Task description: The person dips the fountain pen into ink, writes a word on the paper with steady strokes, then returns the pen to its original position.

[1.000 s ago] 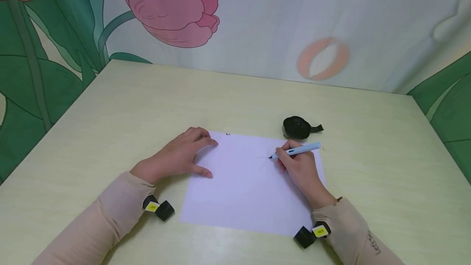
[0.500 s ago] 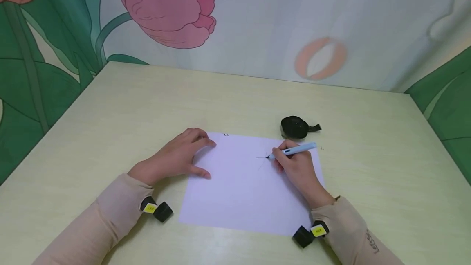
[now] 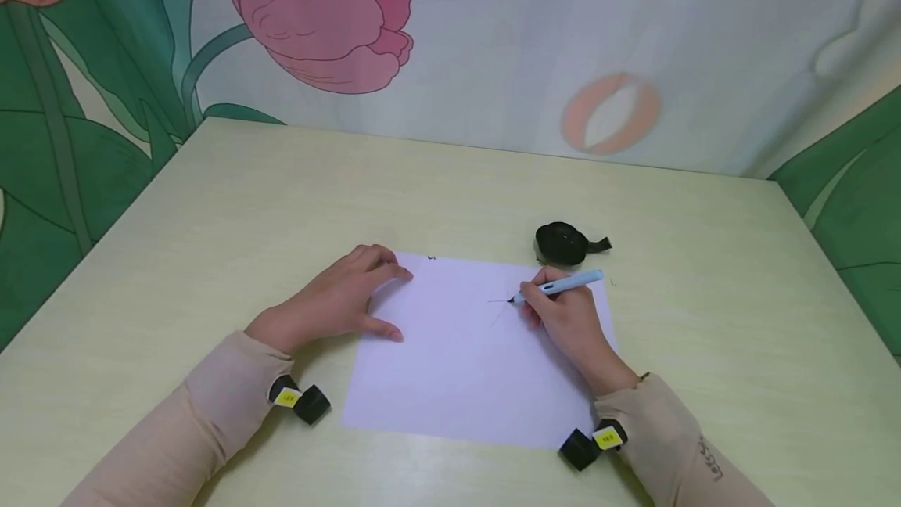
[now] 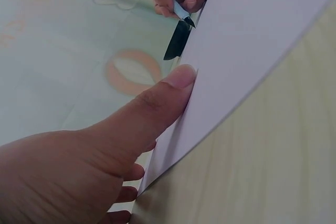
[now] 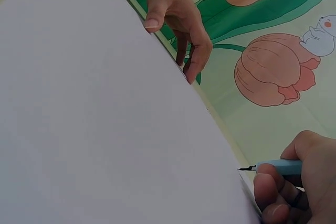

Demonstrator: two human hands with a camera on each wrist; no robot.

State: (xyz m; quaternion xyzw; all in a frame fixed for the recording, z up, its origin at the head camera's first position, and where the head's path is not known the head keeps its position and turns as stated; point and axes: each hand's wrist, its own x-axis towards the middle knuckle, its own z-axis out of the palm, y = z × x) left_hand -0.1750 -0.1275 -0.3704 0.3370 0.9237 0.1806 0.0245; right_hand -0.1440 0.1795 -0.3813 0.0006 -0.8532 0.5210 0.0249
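Note:
A white sheet of paper lies on the table. My left hand rests at its left edge, thumb and fingers spread apart on the sheet. In the left wrist view the thumb lies along the paper. My right hand pinches a light blue fountain pen, its dark nib at the paper's upper right part. A few thin lines meet by the nib. The right wrist view shows the pen between thumb and fingers, with the nib pointing left at the sheet.
Just beyond the paper's top right sits a black rounded object with a short strip sticking out. Small dark marks show at the paper's top edge. A flower-printed curtain hangs behind the pale table. Each wrist wears a small black camera.
The slanting line below the nib shows a little longer and clearer. The head view has shifted slightly. The left hand keeps its place on the paper, and the right hand's grip is the same.

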